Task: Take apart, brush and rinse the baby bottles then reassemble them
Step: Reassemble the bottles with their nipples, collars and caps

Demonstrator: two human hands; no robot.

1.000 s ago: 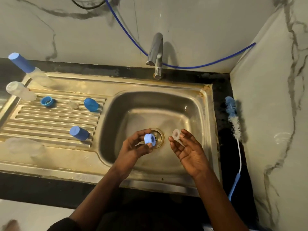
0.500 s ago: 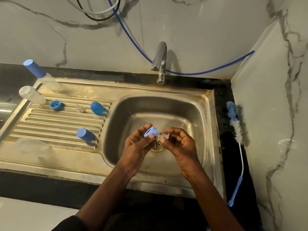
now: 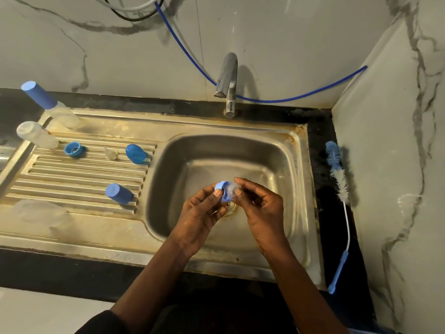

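Steel sink (image 3: 301, 150) carried the work. Above the middle of its basin, over the drain, the left hand (image 3: 199, 213) pinched a blue screw ring (image 3: 222, 190) between thumb and fingertips. The right hand (image 3: 260, 208), fingers curled, pinched the clear teat (image 3: 233, 189) against the ring's opening. Seating it well probably meant steadying the ring and easing the teat through squarely until its flange sat even.

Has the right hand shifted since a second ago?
Yes. The right hand moved left, bringing the clear teat over the drain to the blue ring.
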